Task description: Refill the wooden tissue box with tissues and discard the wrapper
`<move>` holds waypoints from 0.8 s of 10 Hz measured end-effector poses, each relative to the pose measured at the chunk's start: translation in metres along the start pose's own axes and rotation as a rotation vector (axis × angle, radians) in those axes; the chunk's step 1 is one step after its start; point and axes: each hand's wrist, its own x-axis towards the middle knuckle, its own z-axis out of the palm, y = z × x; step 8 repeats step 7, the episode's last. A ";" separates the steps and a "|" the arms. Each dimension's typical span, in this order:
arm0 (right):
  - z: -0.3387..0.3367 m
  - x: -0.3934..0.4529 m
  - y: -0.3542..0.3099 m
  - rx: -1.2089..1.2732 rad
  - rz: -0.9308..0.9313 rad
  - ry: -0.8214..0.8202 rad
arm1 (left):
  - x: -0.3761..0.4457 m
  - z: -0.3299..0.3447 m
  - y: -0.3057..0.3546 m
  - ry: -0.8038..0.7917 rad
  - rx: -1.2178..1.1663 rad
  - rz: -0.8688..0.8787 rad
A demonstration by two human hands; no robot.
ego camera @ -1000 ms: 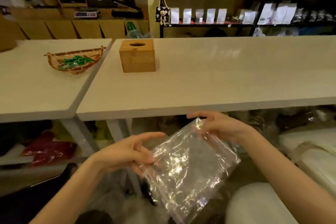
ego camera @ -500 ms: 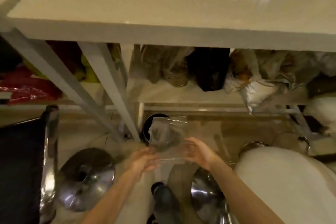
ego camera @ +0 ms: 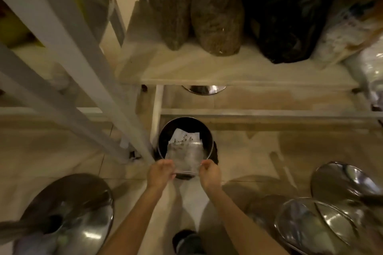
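Observation:
I look straight down at the floor under the table. The clear plastic wrapper (ego camera: 184, 156) is stretched between my two hands, over the near rim of a round black waste bin (ego camera: 165, 130). My left hand (ego camera: 160, 174) pinches its left edge and my right hand (ego camera: 209, 173) pinches its right edge. White paper and some dark scraps lie inside the bin. The wooden tissue box is out of view.
White table legs (ego camera: 99, 89) slant down just left of the bin. A low shelf (ego camera: 228, 68) behind it carries clear bags of dried goods and a black bag (ego camera: 290, 12). Shiny metal stool bases (ego camera: 68, 219) stand left and right on the floor. My shoe (ego camera: 186, 240) is below.
My view dropped from the tabletop to the floor. Both hands carried the wrapper down and forward, and it now hangs over the bin's rim.

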 end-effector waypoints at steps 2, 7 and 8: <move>0.025 0.033 0.025 -0.035 -0.006 -0.091 | 0.044 0.004 -0.038 0.004 0.022 -0.020; -0.069 -0.082 -0.102 -0.042 -0.025 -0.188 | -0.099 -0.016 0.116 -0.120 0.355 0.055; -0.069 -0.082 -0.102 -0.042 -0.025 -0.188 | -0.099 -0.016 0.116 -0.120 0.355 0.055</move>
